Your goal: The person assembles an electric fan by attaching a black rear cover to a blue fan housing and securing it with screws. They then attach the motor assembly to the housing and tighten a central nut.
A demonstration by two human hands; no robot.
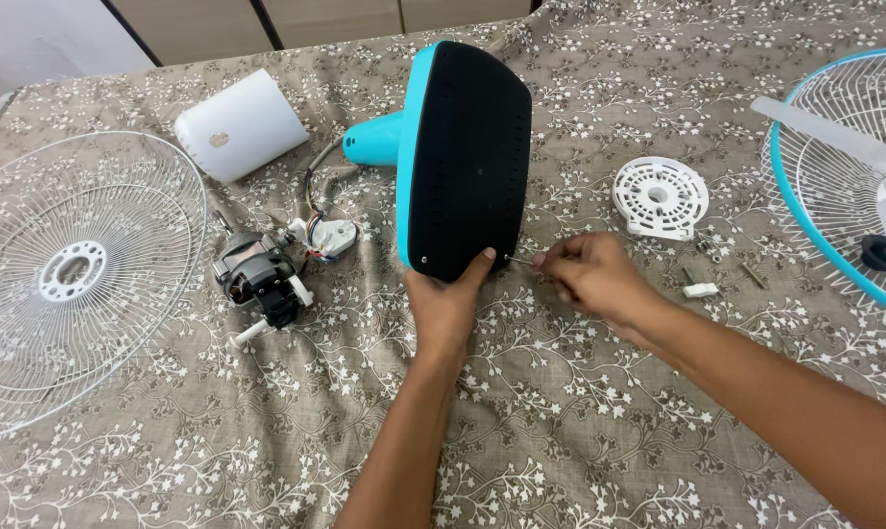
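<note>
While I look down through the head camera, I see my left hand (450,306) gripping the near edge of the fan base (466,157), thumb pressed on its black underside, which keeps the turquoise-rimmed piece tipped up on edge at the middle of the flower-patterned tablecloth (218,441). My right hand (590,279) is pinched shut around a thin metal tool (521,261), its tip touching the base's near right corner; I judge the tilt exposes that spot for the tool. Counting parts: two wire grilles, one white grille (75,269) lying flat at the left and one blue-rimmed grille (840,171) at the far right; one motor (257,277) with wires left of the base; one white cover (239,122) at the far left; one round white plastic disc (660,197) right of the base.
</note>
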